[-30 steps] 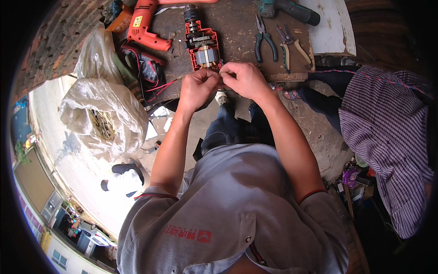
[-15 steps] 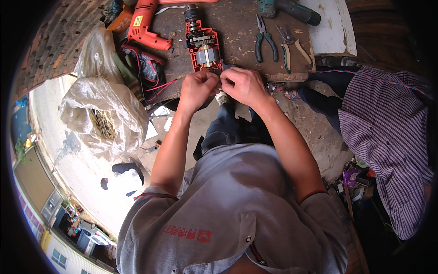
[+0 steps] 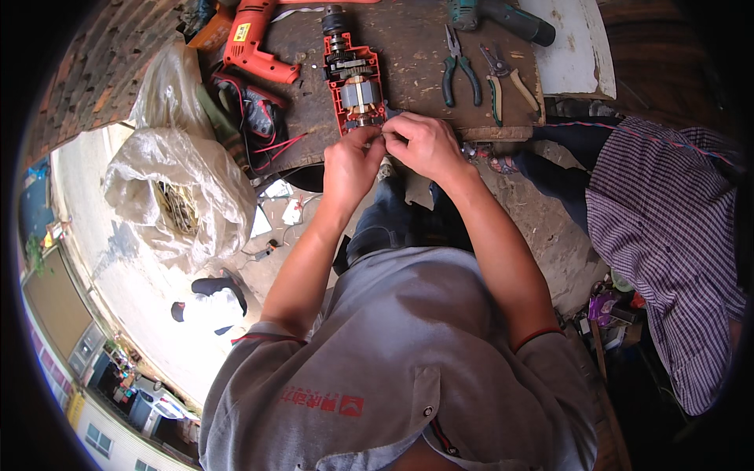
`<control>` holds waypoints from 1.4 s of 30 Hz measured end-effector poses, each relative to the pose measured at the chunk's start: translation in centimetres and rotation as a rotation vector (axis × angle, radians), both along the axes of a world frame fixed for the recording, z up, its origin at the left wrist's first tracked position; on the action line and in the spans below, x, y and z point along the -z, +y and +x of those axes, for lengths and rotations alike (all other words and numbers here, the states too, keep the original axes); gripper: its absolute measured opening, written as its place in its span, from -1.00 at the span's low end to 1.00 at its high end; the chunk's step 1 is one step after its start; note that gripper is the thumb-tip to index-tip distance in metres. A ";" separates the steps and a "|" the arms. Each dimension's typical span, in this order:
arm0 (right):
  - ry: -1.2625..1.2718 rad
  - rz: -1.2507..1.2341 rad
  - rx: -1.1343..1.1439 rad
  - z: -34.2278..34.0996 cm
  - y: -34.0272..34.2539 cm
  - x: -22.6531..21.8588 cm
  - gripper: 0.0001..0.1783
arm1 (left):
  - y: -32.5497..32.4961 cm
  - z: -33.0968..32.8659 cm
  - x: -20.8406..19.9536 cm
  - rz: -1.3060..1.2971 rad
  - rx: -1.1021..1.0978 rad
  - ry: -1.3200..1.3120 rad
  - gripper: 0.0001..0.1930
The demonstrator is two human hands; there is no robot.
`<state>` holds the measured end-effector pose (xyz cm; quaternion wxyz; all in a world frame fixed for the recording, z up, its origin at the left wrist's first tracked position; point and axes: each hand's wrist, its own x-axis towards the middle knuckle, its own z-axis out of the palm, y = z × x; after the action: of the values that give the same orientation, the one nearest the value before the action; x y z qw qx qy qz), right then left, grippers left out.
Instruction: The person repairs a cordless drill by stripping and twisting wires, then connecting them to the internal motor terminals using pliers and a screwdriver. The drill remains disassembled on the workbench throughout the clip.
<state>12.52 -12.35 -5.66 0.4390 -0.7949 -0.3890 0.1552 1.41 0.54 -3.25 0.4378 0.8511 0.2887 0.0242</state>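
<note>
An opened electric drill (image 3: 360, 95) lies on the workbench in its red half shell, with its gears, motor and black chuck exposed. At its near end, over the bench edge, both my hands come close together. The thumb and fingers of my left hand (image 3: 351, 166) are pinched together. My right hand (image 3: 425, 146) is curled, its fingertips closed beside the left ones. Whatever lies between the fingertips is too small and too hidden to name.
On the bench (image 3: 412, 59) lie a red drill (image 3: 254, 47), a multimeter (image 3: 259, 110) with red leads, pliers (image 3: 455, 67), wire strippers (image 3: 499, 78) and a teal power tool (image 3: 506, 20). A plastic bag (image 3: 177, 188) hangs at left. Someone in a checked shirt (image 3: 660, 196) is at right.
My left hand has shifted slightly right and down, uncovering more of the drill's near end. My right hand stays nearly in place, fingertips still close to the left ones.
</note>
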 end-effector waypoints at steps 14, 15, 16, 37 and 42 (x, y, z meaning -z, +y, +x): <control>-0.140 0.025 -0.092 0.0 -1.1 -0.4 -0.84 | 3.2 1.3 0.3 -0.898 -0.053 0.260 -0.83; -0.144 0.026 -0.096 -0.1 -1.1 -0.5 -0.81 | 3.3 1.3 0.3 -0.919 -0.061 0.270 -0.84; -0.140 0.029 -0.073 -0.3 -1.2 -0.6 -0.80 | 3.4 1.3 0.2 -0.940 -0.069 0.280 -0.84; -0.332 0.072 -0.082 -1.3 -1.4 0.2 -0.85 | 3.9 0.9 0.5 -1.132 -0.140 0.265 -0.79; -0.419 0.044 -0.056 -1.8 -1.5 0.7 -0.86 | 4.0 0.9 0.5 -1.158 -0.159 0.270 -0.77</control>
<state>10.75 -13.86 -6.37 0.3614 -0.7890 -0.4968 -0.0098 2.30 4.53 -3.75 0.7866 0.4456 0.3707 -0.2128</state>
